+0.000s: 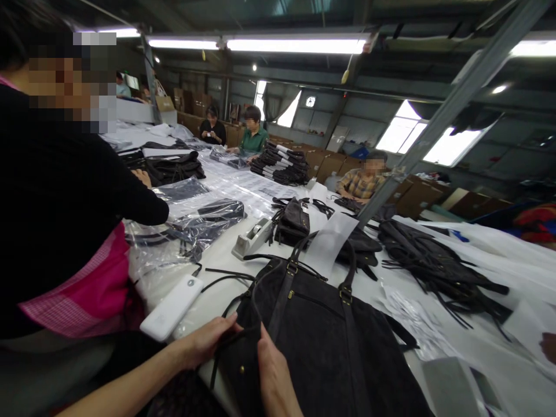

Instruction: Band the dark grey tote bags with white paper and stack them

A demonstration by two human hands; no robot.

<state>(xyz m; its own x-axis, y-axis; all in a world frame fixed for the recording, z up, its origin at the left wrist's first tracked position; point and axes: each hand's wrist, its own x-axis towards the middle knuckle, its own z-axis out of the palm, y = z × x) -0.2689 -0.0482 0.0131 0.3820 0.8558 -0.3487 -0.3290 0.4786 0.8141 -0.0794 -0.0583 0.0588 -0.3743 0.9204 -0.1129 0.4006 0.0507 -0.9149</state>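
Observation:
A large black handbag point(321, 341) lies before me on the table, its two handles standing up and a short zip across its front. My left hand point(212, 341) is closed on the bag's left side, thumb and fingers pinching near a thin black strap point(230, 277). At the same side panel, my right hand point(275, 370) grips the bag's edge, its thumb pointing up; its other fingers are hidden. A sheet of white paper point(332, 243) sticks up between the handles. Left of the bag lies a white power bank point(172, 307) with a short cable.
A tape dispenser point(252, 237) stands behind the bag. More black bags point(434, 260) lie at right, and a stack of bags point(280, 162) stands farther back. Plastic-wrapped bags point(208, 223) are at left, beside a co-worker in black point(73, 202). A slanted metal post point(452, 110) rises at right.

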